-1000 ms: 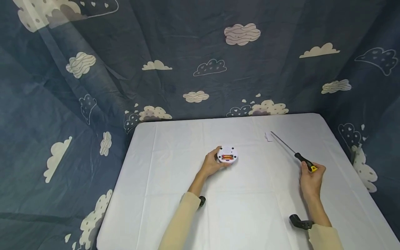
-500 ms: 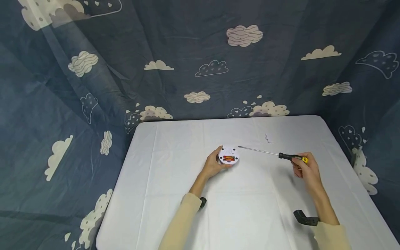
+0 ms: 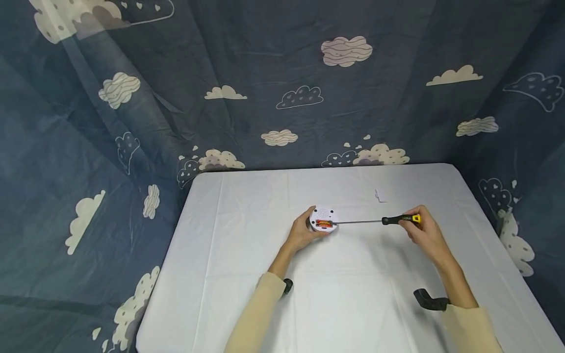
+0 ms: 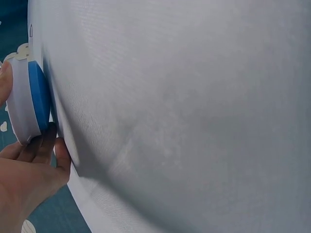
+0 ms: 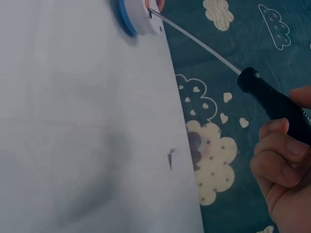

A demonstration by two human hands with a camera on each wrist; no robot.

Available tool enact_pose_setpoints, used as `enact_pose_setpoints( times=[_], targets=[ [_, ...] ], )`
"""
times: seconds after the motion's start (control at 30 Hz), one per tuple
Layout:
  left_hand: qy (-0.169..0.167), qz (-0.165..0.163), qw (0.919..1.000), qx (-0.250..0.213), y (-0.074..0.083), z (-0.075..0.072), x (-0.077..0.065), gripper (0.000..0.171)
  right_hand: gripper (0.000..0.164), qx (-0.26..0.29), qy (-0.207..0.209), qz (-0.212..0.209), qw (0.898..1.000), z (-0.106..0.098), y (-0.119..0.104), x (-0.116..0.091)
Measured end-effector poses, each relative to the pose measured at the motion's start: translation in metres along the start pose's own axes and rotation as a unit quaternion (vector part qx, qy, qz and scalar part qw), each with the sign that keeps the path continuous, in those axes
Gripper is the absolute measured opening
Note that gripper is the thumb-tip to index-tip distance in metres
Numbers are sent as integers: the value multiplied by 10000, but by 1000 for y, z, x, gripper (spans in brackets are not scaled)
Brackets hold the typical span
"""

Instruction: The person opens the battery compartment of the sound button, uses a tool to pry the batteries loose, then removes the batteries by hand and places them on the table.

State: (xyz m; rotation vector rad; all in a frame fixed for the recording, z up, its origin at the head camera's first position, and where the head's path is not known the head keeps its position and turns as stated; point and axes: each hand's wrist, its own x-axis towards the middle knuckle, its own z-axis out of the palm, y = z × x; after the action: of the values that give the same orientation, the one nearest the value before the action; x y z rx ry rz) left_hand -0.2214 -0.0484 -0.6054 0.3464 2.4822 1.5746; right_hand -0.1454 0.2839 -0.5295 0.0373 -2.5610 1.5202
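My left hand (image 3: pixel 300 232) grips a round white device (image 3: pixel 322 214) by its edge, its underside turned up. In the left wrist view the device (image 4: pixel 24 99) shows a white side and a blue face toward the table. Orange batteries (image 3: pixel 324 223) sit in its uncovered compartment. With my right hand (image 3: pixel 424 234) I hold a screwdriver (image 3: pixel 399 219) by its black and yellow handle. The shaft points left, and its tip meets the device at the right end of the battery compartment. In the right wrist view the screwdriver (image 5: pixel 272 99) reaches up to the device's face.
A small white piece with a dark outline (image 3: pixel 379 197), perhaps a cover, lies toward the back right of the white-covered table (image 3: pixel 247 220). Behind and beside the table hangs a dark blue cloth (image 3: pixel 247 49) with cloud prints.
The screwdriver has swung left from near the small white piece, and its tip has come to the battery compartment. My left hand keeps its grip on the device.
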Motion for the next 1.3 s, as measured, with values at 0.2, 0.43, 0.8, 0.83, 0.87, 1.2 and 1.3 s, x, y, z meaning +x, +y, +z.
enact_pose_setpoints(
  times=[0.2,0.43,0.8,0.83,0.87,1.2,1.3],
  targets=[
    [12,-29,10000,33,2,2,0,100,28,-685,68,76,9976,-2,-8,2],
    [37,-17,10000,87,4,2,-1,99,26,-1161,-10,-33,9932,-3,-26,6],
    [260,119,9991,323,6,6,-2,98,21,-1475,-139,-480,9878,1,-56,22],
    [279,104,9990,341,7,6,-3,99,22,-1497,-158,-480,9874,1,-57,24],
    [307,92,9988,366,6,7,-3,99,24,-1533,-166,-476,9869,2,-58,25],
    [373,-73,9982,467,6,8,2,100,27,-1441,-208,-540,9879,1,-45,40],
    [366,-122,9980,504,5,8,4,100,28,-1254,-233,-391,9911,0,-36,42]
  ],
)
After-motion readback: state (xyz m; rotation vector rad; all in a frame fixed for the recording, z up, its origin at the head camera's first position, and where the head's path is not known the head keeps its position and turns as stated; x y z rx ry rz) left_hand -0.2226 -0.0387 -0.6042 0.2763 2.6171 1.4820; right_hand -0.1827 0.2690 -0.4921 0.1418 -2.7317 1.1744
